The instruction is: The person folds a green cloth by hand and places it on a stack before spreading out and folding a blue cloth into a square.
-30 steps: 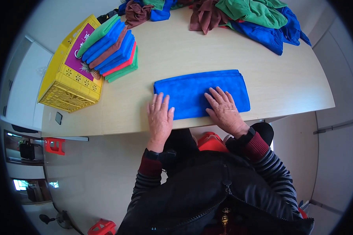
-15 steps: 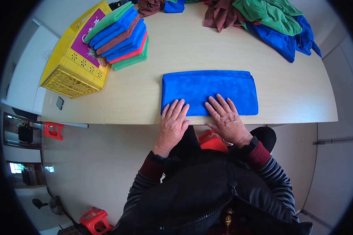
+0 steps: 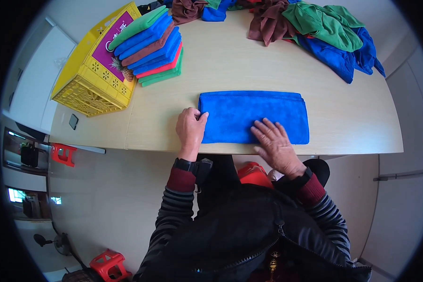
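A blue towel (image 3: 249,113), folded into a long rectangle, lies flat near the front edge of the table. At its left edge my left hand (image 3: 191,129) is closed, thumb against the folded layers, pinching that side. My right hand (image 3: 275,143) lies flat on the towel's front part, right of its middle, fingers stretched out. Beyond to the left, a stack of folded towels (image 3: 155,49) in green, blue, brown and red leans beside a yellow crate.
The yellow plastic crate (image 3: 96,89) stands at the table's left, a phone (image 3: 74,121) in front of it. Crumpled green, brown and blue cloths (image 3: 322,28) are heaped at the far right, more brown cloth (image 3: 188,10) at the back. Red stools (image 3: 109,264) stand on the floor.
My left hand has moved from lying flat on the towel's front left to its left edge and closed there. My right hand stays flat on the towel, shifted slightly.
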Tool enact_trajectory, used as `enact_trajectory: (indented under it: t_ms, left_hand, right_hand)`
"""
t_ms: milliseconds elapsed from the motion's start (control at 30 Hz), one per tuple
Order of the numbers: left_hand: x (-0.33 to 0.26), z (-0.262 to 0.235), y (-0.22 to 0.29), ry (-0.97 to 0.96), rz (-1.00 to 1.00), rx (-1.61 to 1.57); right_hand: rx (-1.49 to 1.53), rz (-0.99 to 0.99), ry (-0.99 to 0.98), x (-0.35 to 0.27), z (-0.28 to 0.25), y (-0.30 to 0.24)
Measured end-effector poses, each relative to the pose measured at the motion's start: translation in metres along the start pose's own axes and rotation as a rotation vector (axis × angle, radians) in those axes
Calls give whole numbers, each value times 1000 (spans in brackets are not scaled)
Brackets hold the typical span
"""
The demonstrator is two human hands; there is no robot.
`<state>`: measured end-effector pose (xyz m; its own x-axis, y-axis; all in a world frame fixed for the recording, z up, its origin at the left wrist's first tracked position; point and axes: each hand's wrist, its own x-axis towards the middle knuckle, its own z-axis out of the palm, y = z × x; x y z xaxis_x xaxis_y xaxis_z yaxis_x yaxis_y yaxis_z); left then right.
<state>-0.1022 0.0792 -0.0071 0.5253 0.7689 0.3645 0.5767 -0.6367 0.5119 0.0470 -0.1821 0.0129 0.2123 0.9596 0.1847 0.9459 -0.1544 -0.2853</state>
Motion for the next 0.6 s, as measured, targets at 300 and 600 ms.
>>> enact_trajectory:
  t_ms: [300, 600]
  left_hand:
    - [3, 13, 3, -45, -67, -48]
    - [6, 12, 8, -54, -63, 202]
  right_hand:
    - [-258, 407, 108, 11, 0, 66]
    - [-260, 409, 95, 9, -2, 66]
